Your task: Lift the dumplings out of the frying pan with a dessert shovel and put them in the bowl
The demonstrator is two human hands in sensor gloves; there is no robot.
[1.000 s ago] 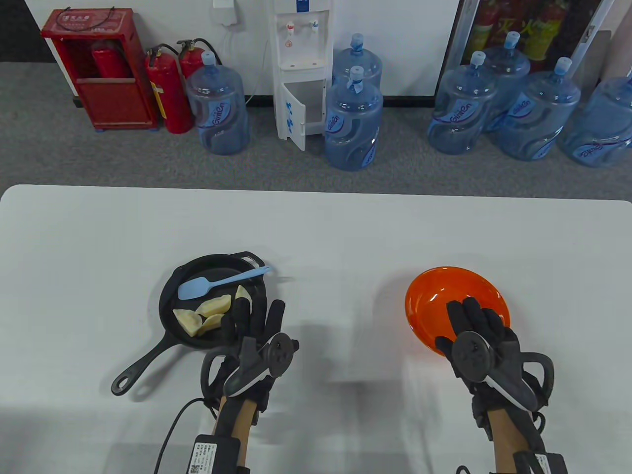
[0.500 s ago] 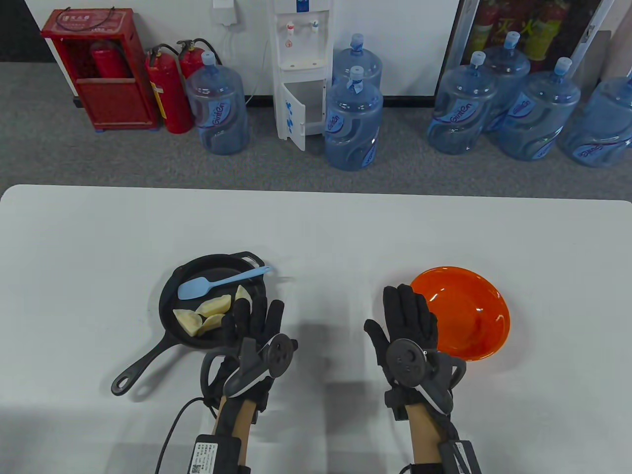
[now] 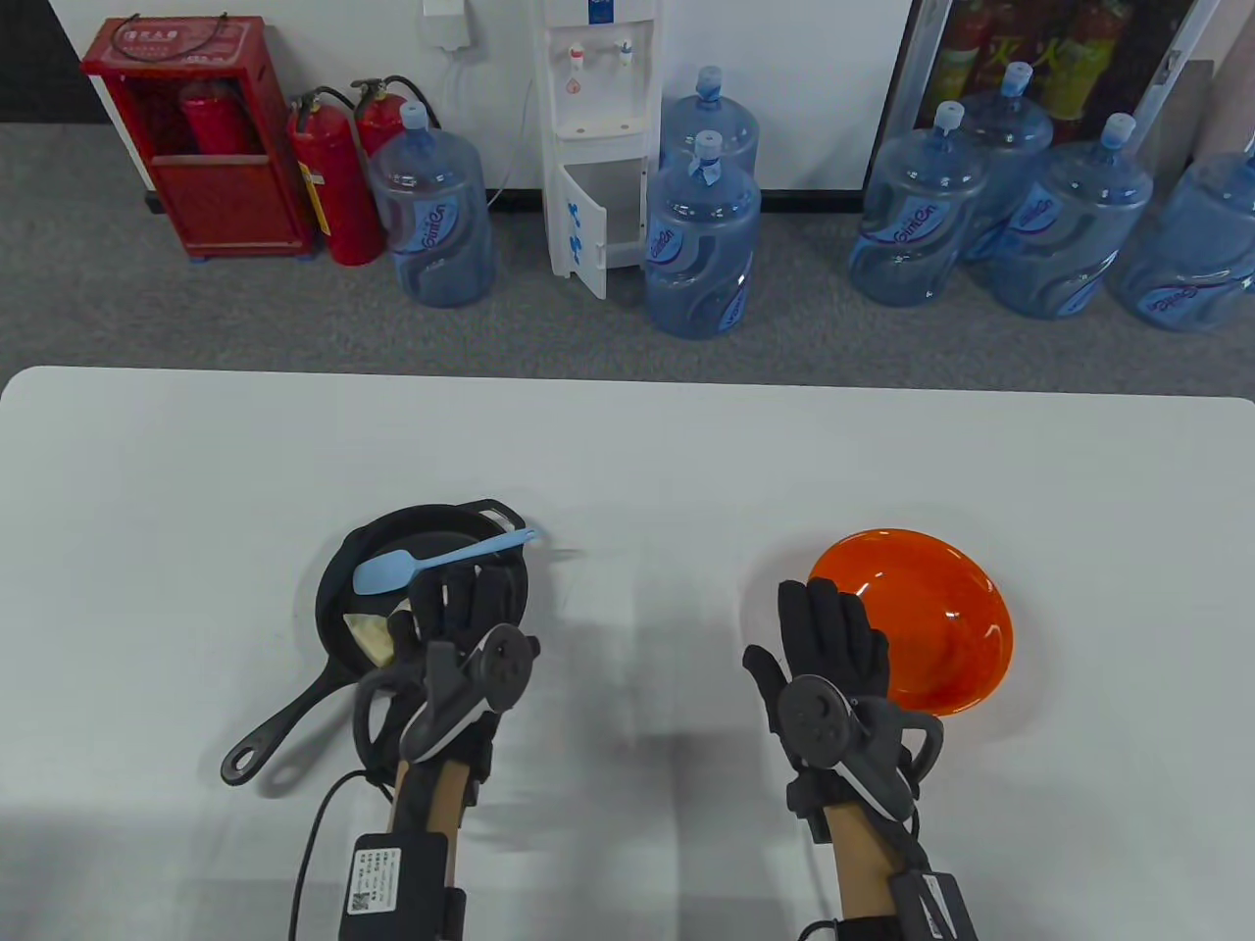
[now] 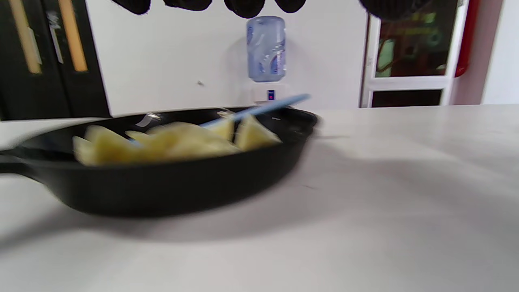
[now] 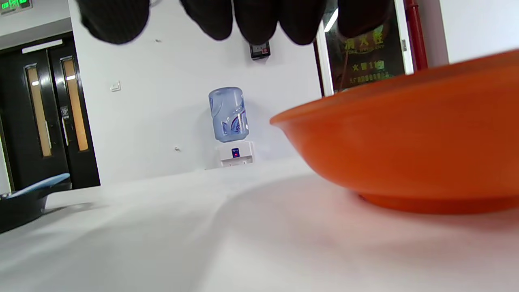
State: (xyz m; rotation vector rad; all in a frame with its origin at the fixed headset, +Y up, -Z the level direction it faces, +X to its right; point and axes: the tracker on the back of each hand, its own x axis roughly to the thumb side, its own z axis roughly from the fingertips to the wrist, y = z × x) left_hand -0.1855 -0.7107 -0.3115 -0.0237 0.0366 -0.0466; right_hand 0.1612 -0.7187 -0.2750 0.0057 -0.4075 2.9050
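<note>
Plainly, neither hand held anything: the left hand [image 3: 461,627] hovered with its fingers spread straight over the near side of the frying pan [image 3: 338,598], and the right hand [image 3: 833,642] lay flat-fingered and empty just beside the near-left rim of the orange bowl [image 3: 941,608]. Beyond the left fingertips lay the dessert shovel [image 3: 431,564], its pale blue blade down inside the pan and its thin handle propped across the far rim, the tip jutting out towards the right hand's side. Partly hidden beneath the left palm sat the dumplings [image 4: 170,140], pale wedges crowded together on the pan floor. The shovel looked light and somewhat flexible, so a pinch on the handle's free end would probably give the cleanest hold. The dumplings seemed soft and likely slick, better slid under than pressed. The pan looked heavy enough to stay put.
</note>
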